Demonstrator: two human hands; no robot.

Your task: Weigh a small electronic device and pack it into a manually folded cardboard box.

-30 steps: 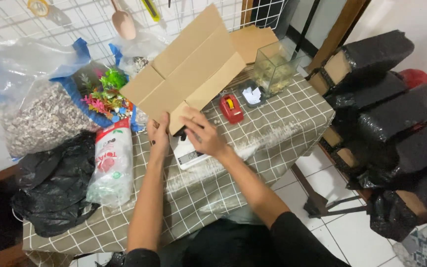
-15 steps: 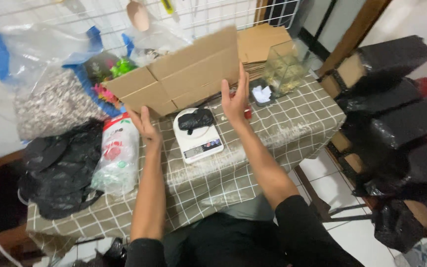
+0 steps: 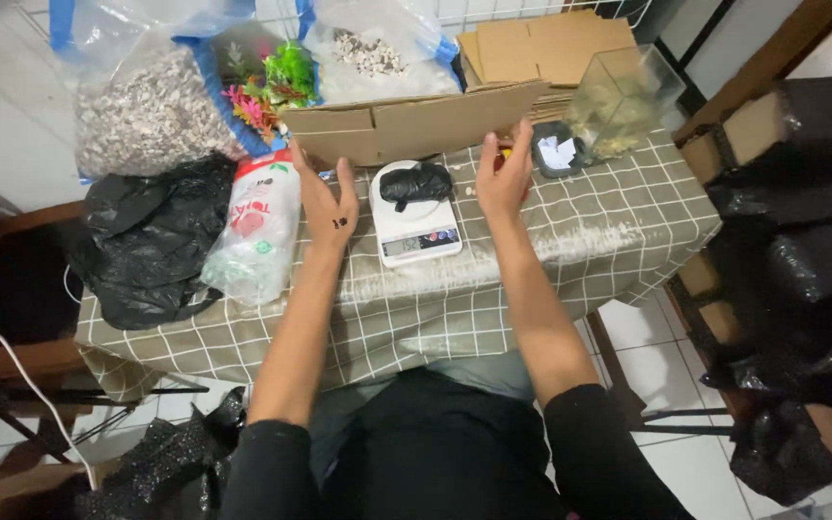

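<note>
- Change since the earlier frames: the cardboard box (image 3: 414, 123), previously held tilted above the table, now stands on it behind the kitchen scale (image 3: 414, 214); both hands have come off it and drawn apart.
- Cardboard box: at 12 o'clock from the scale, its long flap upright.
- Left hand (image 3: 327, 197): at 9 o'clock from the scale, fingers apart and empty, fingertips just short of the box.
- Right hand (image 3: 503, 176): at 3 o'clock from the scale, fingers spread, holding nothing, fingertips close to the box flap.
- Scale: white, carrying a small black bag (image 3: 417, 183).
- Surroundings: checked tablecloth (image 3: 416, 318); printed plastic bag (image 3: 255, 231) at 9 o'clock; black plastic bag (image 3: 142, 241) beyond it; glass tank (image 3: 623, 101) at 2 o'clock.
</note>
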